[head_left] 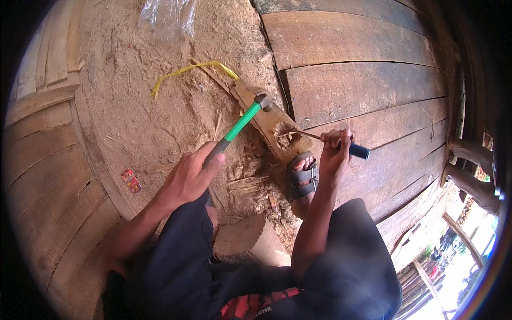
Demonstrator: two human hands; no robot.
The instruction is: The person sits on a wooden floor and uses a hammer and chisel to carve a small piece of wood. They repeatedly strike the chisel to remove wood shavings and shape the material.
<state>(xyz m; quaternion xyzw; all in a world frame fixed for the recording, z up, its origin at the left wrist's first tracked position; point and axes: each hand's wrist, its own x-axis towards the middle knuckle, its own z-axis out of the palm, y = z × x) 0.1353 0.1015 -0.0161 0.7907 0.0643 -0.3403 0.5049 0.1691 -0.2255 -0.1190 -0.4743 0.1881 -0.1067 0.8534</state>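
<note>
My left hand (193, 175) is closed round the grey grip of a hammer (240, 125) with a green shaft. Its metal head is over the far part of a wooden block (262, 124), apart from the chisel. Fingers of my right hand (336, 152) wrap a chisel (360, 151) with a dark handle, whose thin metal shank points left. The chisel's tip reaches a rough, splintered hollow (286, 134) cut into the block's near end. Just below that end is my right foot in a dark strapped sandal (302, 178).
Plank walls stand at left (50, 160) and right (362, 88). Wood shavings cover the ground (138, 106). A yellow strap (200, 65) lies past the block, clear plastic (168, 18) lies farther off, a small red packet (131, 180) at left. A cut wood piece (253, 240) sits between my legs.
</note>
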